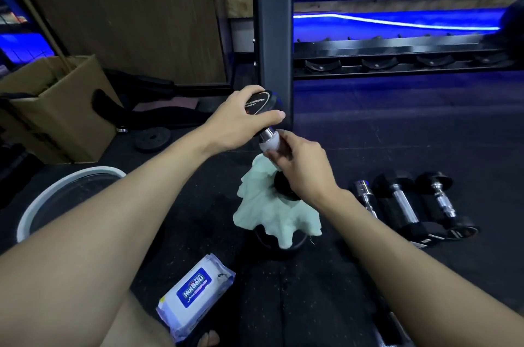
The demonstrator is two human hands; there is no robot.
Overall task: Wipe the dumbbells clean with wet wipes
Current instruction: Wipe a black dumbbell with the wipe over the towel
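Note:
A black dumbbell (pixel 265 104) with a chrome handle stands tilted on end in the middle of the floor. My left hand (pixel 241 122) grips its upper head from the left. My right hand (pixel 300 168) is curled round the chrome handle, holding a pale green wet wipe (pixel 272 210) against it; the wipe hangs down over the lower head (pixel 283 185). Another black weight (pixel 280 247) lies under the wipe's hanging end. A wet wipe pack (pixel 195 292), white with a blue label, lies on the floor near my knee.
Three black dumbbells (pixel 408 204) lie side by side on the rubber floor to the right. A round basin (pixel 51 193) sits at the left, with a cardboard box (pixel 62 102) and a weight plate (pixel 153 138) behind it. A rack post (pixel 273 20) rises just behind the dumbbell.

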